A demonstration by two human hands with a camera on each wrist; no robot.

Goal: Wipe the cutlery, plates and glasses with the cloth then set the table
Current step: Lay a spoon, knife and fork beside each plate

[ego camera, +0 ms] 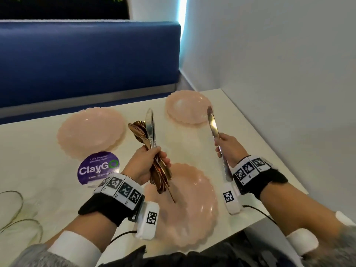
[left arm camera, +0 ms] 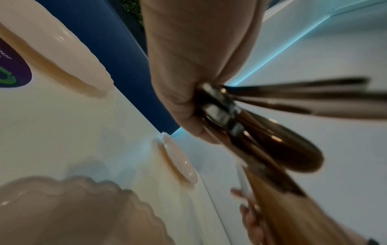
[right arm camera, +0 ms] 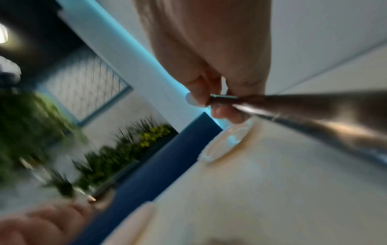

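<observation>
The left hand was closed around a bundle of cutlery, which it held above the table. The bundle had gold-coloured pieces and one silver knife, and their upper ends pointed away from the person. The lower ends hung over the near plate. In the left wrist view the fingers were wrapped tightly around the handles, and the pieces spread out like a fan, blurred.

The right hand pinched a single silver knife at about the middle, between thumb and fingers. Its blade pointed up and away, toward the far right plate, and it did not touch the table. The two hands were apart, with the near plate between and below them.

Three pink plates with wavy rims lay on the table: the near one before the person, a far left plate, and the far right one near the wall. A round purple sticker lay just beside the far left plate. At the left edge, clear glasses were partly in view. A blue bench stood behind the table.
</observation>
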